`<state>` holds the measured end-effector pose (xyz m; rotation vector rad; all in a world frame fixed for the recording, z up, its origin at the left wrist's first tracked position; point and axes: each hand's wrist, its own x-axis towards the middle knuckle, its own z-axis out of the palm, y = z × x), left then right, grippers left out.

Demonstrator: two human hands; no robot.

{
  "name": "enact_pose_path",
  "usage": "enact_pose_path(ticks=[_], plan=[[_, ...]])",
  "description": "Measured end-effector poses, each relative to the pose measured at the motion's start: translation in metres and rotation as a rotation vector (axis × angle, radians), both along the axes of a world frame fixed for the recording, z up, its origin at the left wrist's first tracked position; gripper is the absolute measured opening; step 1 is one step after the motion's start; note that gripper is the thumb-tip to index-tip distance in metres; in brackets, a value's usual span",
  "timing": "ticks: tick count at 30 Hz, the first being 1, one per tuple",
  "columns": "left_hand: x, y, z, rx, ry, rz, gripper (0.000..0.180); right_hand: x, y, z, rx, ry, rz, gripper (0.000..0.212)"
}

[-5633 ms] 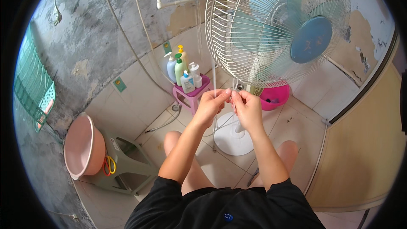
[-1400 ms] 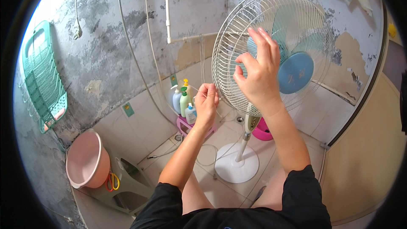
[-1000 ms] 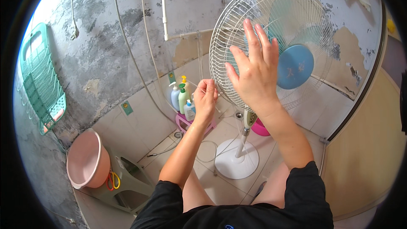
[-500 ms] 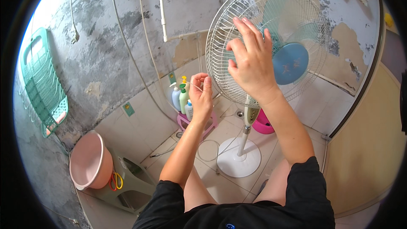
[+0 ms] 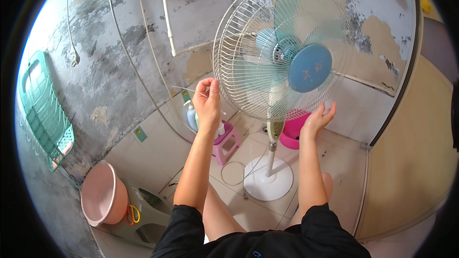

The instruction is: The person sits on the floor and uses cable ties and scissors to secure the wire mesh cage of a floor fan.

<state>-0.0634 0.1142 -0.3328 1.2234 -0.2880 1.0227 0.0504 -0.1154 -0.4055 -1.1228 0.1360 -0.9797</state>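
Peeling grey plaster wall [image 5: 95,33] is seen at upper left of frame. Thin white flexible strip [image 5: 184,88], left of centre, is pinched by left hand [image 5: 208,105], fingertips together. White wire-caged pedestal fan [image 5: 310,69] is placed upper centre. Right hand [image 5: 317,120], fingers apart, is held by its lower rim; contact can't be told. Likely step: strip handling. Next move probably calls for a firm left pinch.

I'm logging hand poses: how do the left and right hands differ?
The left hand pinches a thin white strip; the right hand holds nothing visible. The left hand is closed, at the left of the fan guard; the right hand is open, lower, near its lower right. Both are bare.
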Motion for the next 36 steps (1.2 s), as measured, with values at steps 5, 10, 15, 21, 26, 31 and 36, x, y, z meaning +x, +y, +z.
enact_pose_path(ticks=[5, 10, 15, 21, 26, 31, 36], plan=[[-0.001, 0.01, -0.003, 0.028, -0.002, 0.063, 0.013, 0.024, -0.003, -0.021, 0.653, 0.073, 1.066, 0.074], [-0.001, 0.011, 0.001, 0.047, 0.013, 0.008, 0.014, 0.034, -0.011, -0.027, 0.581, 0.145, 1.045, 0.073], [-0.003, 0.011, 0.0, -0.026, -0.013, -0.115, 0.011, 0.034, -0.017, -0.023, 0.528, 0.205, 1.069, 0.07], [-0.003, 0.001, 0.003, -0.044, -0.027, -0.026, 0.013, 0.021, -0.019, -0.013, 0.511, 0.266, 1.055, 0.07], [-0.001, -0.001, -0.002, -0.091, -0.065, -0.12, 0.011, 0.032, -0.009, -0.019, 0.539, 0.26, 1.06, 0.071], [-0.002, -0.002, -0.009, -0.151, -0.049, -0.058, 0.011, 0.026, -0.012, -0.024, 0.603, 0.184, 1.086, 0.071], [-0.004, -0.003, -0.021, -0.118, 0.007, -0.11, 0.018, 0.015, -0.011, -0.033, 0.764, 0.189, 1.074, 0.069]])
